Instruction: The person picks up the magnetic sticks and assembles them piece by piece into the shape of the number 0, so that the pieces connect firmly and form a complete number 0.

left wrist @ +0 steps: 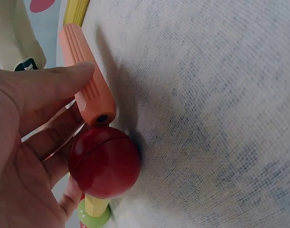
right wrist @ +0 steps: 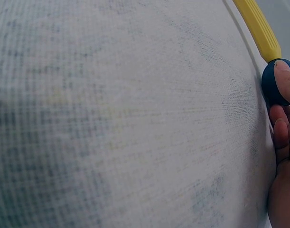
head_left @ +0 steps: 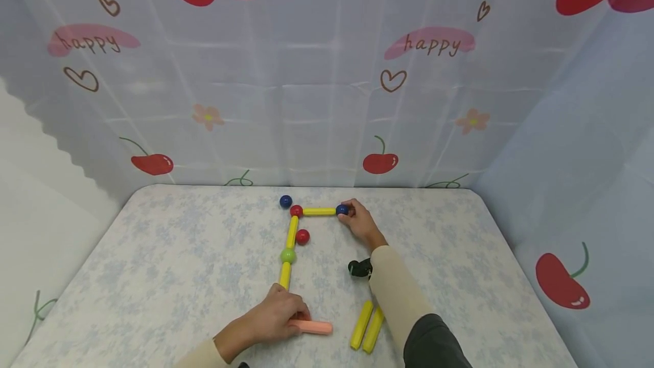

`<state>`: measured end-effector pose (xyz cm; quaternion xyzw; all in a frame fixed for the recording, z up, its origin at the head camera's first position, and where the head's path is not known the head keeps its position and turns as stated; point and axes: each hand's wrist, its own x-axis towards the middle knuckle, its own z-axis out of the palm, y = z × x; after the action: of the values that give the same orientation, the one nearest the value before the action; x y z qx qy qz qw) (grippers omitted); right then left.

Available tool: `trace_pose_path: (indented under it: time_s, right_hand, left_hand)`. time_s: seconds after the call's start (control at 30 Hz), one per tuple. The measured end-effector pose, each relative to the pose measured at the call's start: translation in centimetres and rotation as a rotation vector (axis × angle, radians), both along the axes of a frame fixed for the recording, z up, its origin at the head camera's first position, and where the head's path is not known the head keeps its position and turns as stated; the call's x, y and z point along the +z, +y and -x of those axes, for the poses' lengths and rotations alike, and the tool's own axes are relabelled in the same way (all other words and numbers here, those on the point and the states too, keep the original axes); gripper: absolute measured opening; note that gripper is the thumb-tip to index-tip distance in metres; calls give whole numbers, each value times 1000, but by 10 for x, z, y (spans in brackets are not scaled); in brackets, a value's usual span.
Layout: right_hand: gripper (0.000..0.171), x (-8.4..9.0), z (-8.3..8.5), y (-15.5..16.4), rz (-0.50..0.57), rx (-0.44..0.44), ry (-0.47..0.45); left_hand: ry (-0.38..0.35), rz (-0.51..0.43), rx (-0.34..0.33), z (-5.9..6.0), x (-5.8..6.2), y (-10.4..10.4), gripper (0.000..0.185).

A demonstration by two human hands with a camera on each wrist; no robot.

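My left hand (head_left: 277,316) pinches a ridged salmon-pink rod (head_left: 318,327) between thumb and fingers. One end of that rod meets a red ball (left wrist: 107,164), which shows in the left wrist view and is hidden under the hand from above. At the far side, my right hand (head_left: 363,226) grips a blue ball (right wrist: 274,85) at the end of a yellow rod (head_left: 319,212). That rod runs left to another red ball (head_left: 296,210), where a second yellow rod (head_left: 292,233) leads down to a green ball (head_left: 288,255). A third yellow rod (head_left: 285,275) continues toward my left hand.
A loose blue ball (head_left: 285,201) lies beside the corner, and a spare red ball (head_left: 303,237) lies right of the chain. Two yellow rods (head_left: 361,325) lie near my right sleeve (head_left: 401,288). A printed curtain (head_left: 327,101) hangs behind the table's far edge.
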<state>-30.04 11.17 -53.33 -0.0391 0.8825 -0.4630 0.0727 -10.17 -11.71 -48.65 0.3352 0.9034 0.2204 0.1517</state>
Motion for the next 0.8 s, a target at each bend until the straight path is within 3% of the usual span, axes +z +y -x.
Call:
trace_pose_path:
  time_s: [0.33, 0.8]
  right_hand:
    - [36, -1, 0, 0, -1, -7, -9]
    - [36, -1, -2, 0, 2, -5, 0]
  left_hand:
    - [-73, 18, 16, -4, 2, -4, 17]
    - [-81, -37, -4, -1, 6, -10, 15]
